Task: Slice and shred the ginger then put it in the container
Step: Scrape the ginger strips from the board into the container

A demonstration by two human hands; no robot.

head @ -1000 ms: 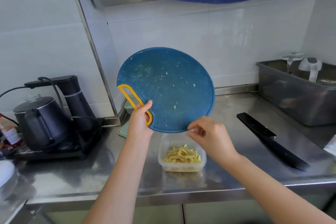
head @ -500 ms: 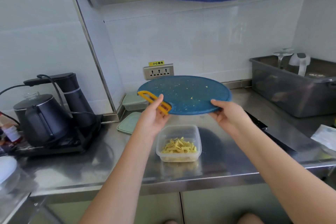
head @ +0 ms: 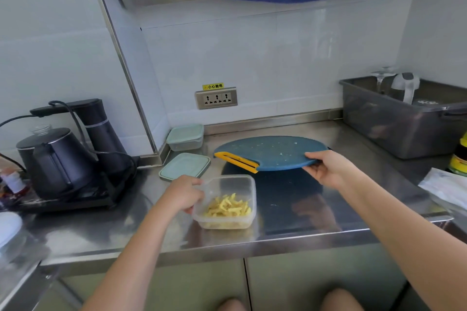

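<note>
On the bench, the container [head: 249,185] holds the shredded ginger [head: 228,207]; the left grip [head: 183,194] clasps its left corner. The right grip [head: 328,171] pinches the board [head: 270,151] by its edge. Cutting looks done; only the lid [head: 185,166] seems left. A wall sticker [head: 213,86] reads 小心触电.

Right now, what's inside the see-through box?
Yellow ginger shreds lie piled in the clear container. The left hand grips its left edge, so that corner inside is hidden.
</note>
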